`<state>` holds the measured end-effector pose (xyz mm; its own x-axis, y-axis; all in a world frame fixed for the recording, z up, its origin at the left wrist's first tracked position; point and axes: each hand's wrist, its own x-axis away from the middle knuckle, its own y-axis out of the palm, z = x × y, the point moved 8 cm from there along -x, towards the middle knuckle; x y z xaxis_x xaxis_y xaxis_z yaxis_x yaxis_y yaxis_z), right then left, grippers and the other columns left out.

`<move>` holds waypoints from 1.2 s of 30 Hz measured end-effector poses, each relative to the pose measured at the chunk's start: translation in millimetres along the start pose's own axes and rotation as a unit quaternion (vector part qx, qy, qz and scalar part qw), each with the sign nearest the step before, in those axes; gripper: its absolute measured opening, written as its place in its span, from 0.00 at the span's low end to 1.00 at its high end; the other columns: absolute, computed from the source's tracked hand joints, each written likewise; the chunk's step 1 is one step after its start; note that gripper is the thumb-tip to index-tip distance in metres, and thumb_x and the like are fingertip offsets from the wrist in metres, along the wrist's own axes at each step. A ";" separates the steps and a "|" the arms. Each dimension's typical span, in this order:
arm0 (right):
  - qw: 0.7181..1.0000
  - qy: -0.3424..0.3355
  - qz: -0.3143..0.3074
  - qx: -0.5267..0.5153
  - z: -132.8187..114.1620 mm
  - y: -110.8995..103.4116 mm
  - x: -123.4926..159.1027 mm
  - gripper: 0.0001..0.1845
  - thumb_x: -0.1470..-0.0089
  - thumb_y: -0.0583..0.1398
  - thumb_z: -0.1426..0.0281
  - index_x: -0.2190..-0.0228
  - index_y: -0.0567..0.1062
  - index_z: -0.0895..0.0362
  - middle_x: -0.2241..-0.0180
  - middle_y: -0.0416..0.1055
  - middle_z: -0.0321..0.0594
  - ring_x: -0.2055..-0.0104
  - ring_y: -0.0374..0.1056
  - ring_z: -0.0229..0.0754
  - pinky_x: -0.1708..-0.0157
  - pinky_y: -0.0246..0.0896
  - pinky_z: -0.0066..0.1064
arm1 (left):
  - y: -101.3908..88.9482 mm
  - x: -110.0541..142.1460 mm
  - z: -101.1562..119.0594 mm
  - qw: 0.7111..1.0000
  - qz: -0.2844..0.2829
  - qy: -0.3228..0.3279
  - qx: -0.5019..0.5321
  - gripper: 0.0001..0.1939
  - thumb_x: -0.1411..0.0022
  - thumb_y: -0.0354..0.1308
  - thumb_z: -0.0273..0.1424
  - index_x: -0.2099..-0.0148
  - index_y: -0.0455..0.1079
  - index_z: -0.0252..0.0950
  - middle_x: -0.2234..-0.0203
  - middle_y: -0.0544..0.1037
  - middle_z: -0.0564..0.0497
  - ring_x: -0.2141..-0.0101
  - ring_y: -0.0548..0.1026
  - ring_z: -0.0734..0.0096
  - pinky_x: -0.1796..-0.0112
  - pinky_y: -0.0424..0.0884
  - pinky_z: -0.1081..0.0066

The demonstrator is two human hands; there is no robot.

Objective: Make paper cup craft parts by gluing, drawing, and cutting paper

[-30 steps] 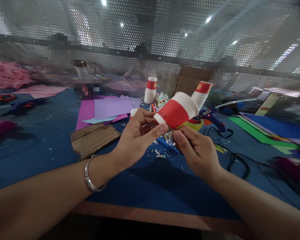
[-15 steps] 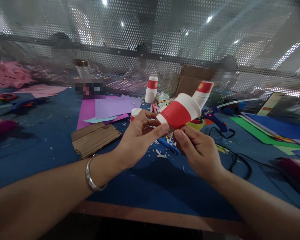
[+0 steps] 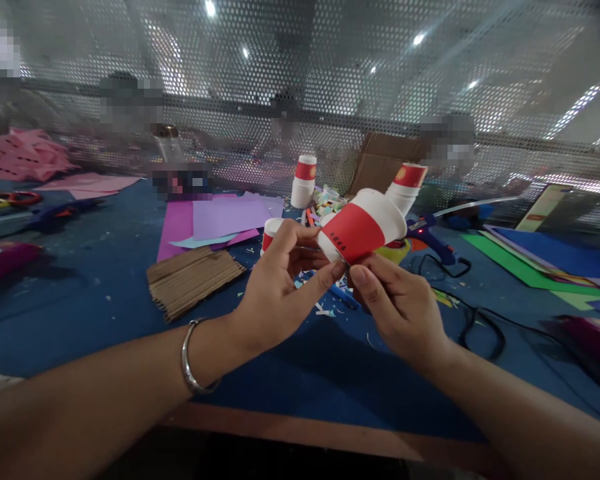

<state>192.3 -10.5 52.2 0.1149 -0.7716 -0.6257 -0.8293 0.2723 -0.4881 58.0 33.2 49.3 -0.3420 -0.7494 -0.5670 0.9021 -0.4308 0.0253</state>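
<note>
I hold a red and white paper cup (image 3: 361,227) tilted on its side above a blue table (image 3: 80,293). My left hand (image 3: 285,283) pinches the cup's narrow end with thumb and fingers; a silver bangle sits on that wrist. My right hand (image 3: 400,307) grips the same end from below and the right, fingers curled. Both hands are closed on the cup, almost touching each other.
A corrugated cardboard piece (image 3: 195,279) lies left of my hands, purple paper sheets (image 3: 220,219) behind it. More red and white cups (image 3: 303,181) stand at the back, one small cup (image 3: 270,233) near my left hand. A blue glue gun (image 3: 427,237) with black cord, coloured paper (image 3: 530,263) and scraps lie right.
Both hands and the cup have shifted slightly right and up; the cup has turned a little. The grip is the same.
</note>
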 end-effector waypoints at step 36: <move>0.999 -0.033 0.008 -0.005 -16.8 -8.4 -1.7 0.19 0.32 0.56 0.62 0.75 0.66 0.55 0.82 0.58 0.28 0.81 0.52 0.29 0.82 0.49 0.23 | -7.5 1.2 3.2 0.997 0.011 0.060 -0.036 0.12 0.38 0.66 0.27 0.56 0.65 0.37 0.63 0.73 0.51 0.62 0.75 0.72 0.59 0.75 0.68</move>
<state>189.9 -21.2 67.6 0.1371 -0.7272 -0.6726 -0.8369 0.2783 -0.4714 50.0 33.9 51.1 -0.2921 -0.6909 -0.6612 0.9271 -0.3743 -0.0185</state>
